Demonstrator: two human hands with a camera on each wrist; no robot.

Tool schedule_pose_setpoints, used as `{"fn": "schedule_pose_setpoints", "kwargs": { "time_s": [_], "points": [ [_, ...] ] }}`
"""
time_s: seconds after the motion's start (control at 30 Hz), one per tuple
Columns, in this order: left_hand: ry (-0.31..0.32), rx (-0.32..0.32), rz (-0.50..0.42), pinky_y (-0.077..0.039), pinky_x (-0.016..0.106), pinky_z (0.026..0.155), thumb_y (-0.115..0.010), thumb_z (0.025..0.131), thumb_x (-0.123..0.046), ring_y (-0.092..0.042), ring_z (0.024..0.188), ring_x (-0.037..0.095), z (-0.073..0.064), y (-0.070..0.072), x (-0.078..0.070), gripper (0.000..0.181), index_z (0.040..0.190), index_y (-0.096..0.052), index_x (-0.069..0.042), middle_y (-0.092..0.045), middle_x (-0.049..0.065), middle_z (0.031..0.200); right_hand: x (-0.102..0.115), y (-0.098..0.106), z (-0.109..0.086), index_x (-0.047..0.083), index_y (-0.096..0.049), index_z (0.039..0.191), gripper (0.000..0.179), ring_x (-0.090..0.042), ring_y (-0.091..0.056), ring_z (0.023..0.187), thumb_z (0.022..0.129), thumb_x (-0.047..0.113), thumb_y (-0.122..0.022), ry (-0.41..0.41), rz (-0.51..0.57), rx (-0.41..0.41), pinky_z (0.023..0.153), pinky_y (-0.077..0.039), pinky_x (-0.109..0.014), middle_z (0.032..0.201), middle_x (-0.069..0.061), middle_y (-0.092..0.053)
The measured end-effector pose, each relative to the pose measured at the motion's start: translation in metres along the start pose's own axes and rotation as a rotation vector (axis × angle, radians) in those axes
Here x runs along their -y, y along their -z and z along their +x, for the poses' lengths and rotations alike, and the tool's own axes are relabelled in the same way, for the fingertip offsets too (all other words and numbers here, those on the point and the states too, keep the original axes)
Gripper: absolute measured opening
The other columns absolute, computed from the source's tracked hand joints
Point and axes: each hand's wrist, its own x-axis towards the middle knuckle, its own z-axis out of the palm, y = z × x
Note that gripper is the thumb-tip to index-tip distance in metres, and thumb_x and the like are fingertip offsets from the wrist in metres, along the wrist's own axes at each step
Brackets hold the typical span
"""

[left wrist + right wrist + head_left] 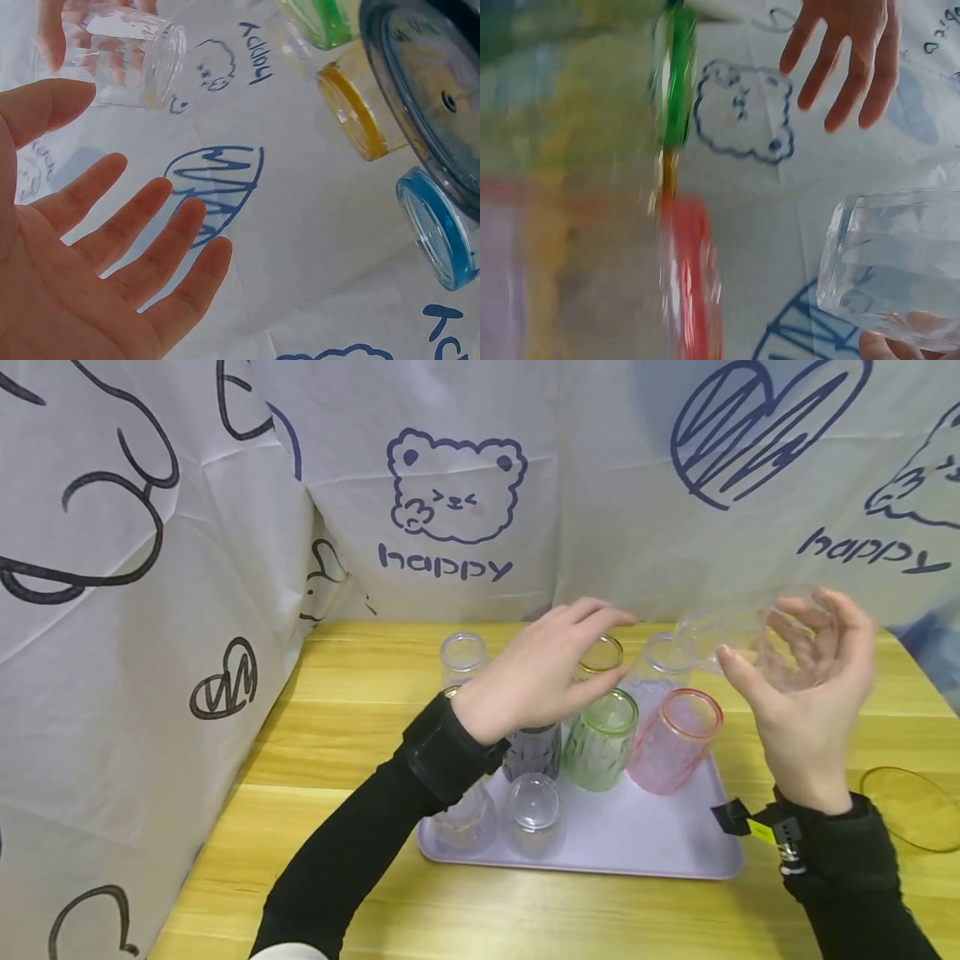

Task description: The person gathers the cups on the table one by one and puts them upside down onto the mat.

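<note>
My right hand (817, 718) holds a clear glass tumbler (720, 631) tipped on its side above the tray's right back corner. In the right wrist view this tumbler (900, 251) shows clearly, with fingertips along its lower side. Over the middle of the tray, my left hand (551, 664) is held with its fingers stretched out; the left wrist view shows its palm (82, 292) bare. Below it on the lilac tray (645, 843) stand a dark glass (532, 756), a green glass (600, 747) and a pink glass (667, 752).
Two clear glasses stand at the tray's front left, one of them a small glass (535, 827). Further glasses, including a clear one (463, 656), stand along the back. A thin amber-edged round object (911, 810) lies right on the wooden table (300, 835). Printed white cloth (465, 593) hangs behind and left.
</note>
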Motion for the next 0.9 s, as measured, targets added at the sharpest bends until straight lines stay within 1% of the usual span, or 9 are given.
{"fn": "schedule_pose_setpoints", "kwargs": {
  "time_s": [0.03, 0.1, 0.27, 0.33, 0.5, 0.63, 0.7, 0.8, 0.9],
  "points": [
    [-0.007, -0.019, -0.016, -0.045, 0.029, 0.111, -0.062, 0.099, -0.033, -0.055, 0.13, 0.016, -0.003, 0.0, 0.0, 0.05, 0.145, -0.051, -0.016, -0.055, -0.001, 0.144, 0.001, -0.003, -0.002, 0.004, -0.047, 0.138, 0.076, -0.028, -0.056, 0.118, 0.07, -0.018, -0.074, 0.003, 0.064, 0.002, 0.101, -0.051, -0.03, 0.126, -0.013, -0.058],
    [-0.019, -0.051, -0.049, -0.044, 0.029, 0.112, -0.063, 0.099, -0.032, -0.054, 0.131, 0.017, -0.007, 0.001, 0.0, 0.051, 0.145, -0.05, -0.015, -0.055, 0.0, 0.144, 0.002, -0.01, -0.006, 0.001, -0.047, 0.137, 0.074, -0.028, -0.055, 0.117, 0.07, -0.021, -0.071, 0.003, 0.157, 0.011, 0.098, -0.051, -0.031, 0.124, -0.014, -0.058],
    [-0.029, -0.105, -0.136, -0.042, 0.024, 0.114, -0.064, 0.098, -0.033, -0.052, 0.135, 0.013, -0.02, 0.001, 0.0, 0.055, 0.147, -0.048, -0.016, -0.054, 0.0, 0.146, 0.003, -0.026, -0.018, -0.001, -0.047, 0.133, 0.067, -0.026, -0.052, 0.12, 0.073, -0.022, -0.066, -0.016, 0.301, 0.04, 0.1, -0.053, -0.029, 0.122, -0.015, -0.057],
    [-0.036, -0.124, -0.172, -0.042, 0.023, 0.114, -0.064, 0.098, -0.033, -0.051, 0.135, 0.012, -0.025, -0.001, 0.0, 0.057, 0.148, -0.046, -0.016, -0.053, 0.0, 0.147, 0.003, -0.032, -0.023, 0.0, -0.047, 0.133, 0.064, -0.028, -0.053, 0.121, 0.075, -0.021, -0.065, -0.048, 0.359, 0.053, 0.1, -0.055, -0.029, 0.125, -0.016, -0.056],
    [-0.083, -0.193, -0.269, -0.04, 0.024, 0.116, -0.067, 0.096, -0.029, -0.05, 0.138, 0.014, -0.038, -0.006, 0.001, 0.059, 0.148, -0.045, -0.013, -0.051, 0.003, 0.149, 0.003, -0.045, -0.038, 0.001, -0.041, 0.136, 0.063, -0.03, -0.058, 0.119, 0.081, -0.013, -0.067, -0.134, 0.492, 0.083, 0.101, -0.057, -0.034, 0.131, -0.02, -0.054],
    [-0.119, -0.257, -0.329, -0.038, 0.025, 0.119, -0.07, 0.095, -0.026, -0.047, 0.14, 0.017, -0.046, -0.011, 0.001, 0.059, 0.147, -0.046, -0.01, -0.05, 0.007, 0.15, 0.004, -0.053, -0.049, 0.003, -0.038, 0.141, 0.067, -0.029, -0.059, 0.12, 0.083, -0.005, -0.069, -0.197, 0.527, 0.115, 0.102, -0.056, -0.035, 0.133, -0.019, -0.055],
    [-0.137, -0.282, -0.345, -0.037, 0.026, 0.12, -0.071, 0.094, -0.024, -0.046, 0.141, 0.017, -0.049, -0.013, 0.001, 0.06, 0.147, -0.046, -0.01, -0.049, 0.008, 0.15, 0.005, -0.056, -0.053, 0.004, -0.037, 0.143, 0.068, -0.028, -0.06, 0.119, 0.084, -0.001, -0.07, -0.223, 0.543, 0.129, 0.101, -0.057, -0.035, 0.132, -0.018, -0.056],
    [-0.157, -0.308, -0.37, -0.037, 0.028, 0.121, -0.073, 0.092, -0.022, -0.045, 0.143, 0.018, -0.052, -0.015, 0.0, 0.062, 0.146, -0.047, -0.009, -0.049, 0.01, 0.151, 0.006, -0.062, -0.056, 0.003, -0.039, 0.143, 0.069, -0.027, -0.061, 0.117, 0.084, 0.007, -0.074, -0.264, 0.562, 0.15, 0.102, -0.056, -0.035, 0.131, -0.016, -0.056],
    [-0.158, -0.324, -0.392, -0.036, 0.029, 0.121, -0.075, 0.09, -0.021, -0.045, 0.143, 0.019, -0.055, -0.017, 0.0, 0.063, 0.145, -0.048, -0.008, -0.049, 0.012, 0.151, 0.003, -0.068, -0.059, 0.003, -0.041, 0.141, 0.071, -0.024, -0.061, 0.115, 0.082, 0.015, -0.078, -0.312, 0.582, 0.169, 0.103, -0.055, -0.035, 0.128, -0.013, -0.057]
  ]
}}
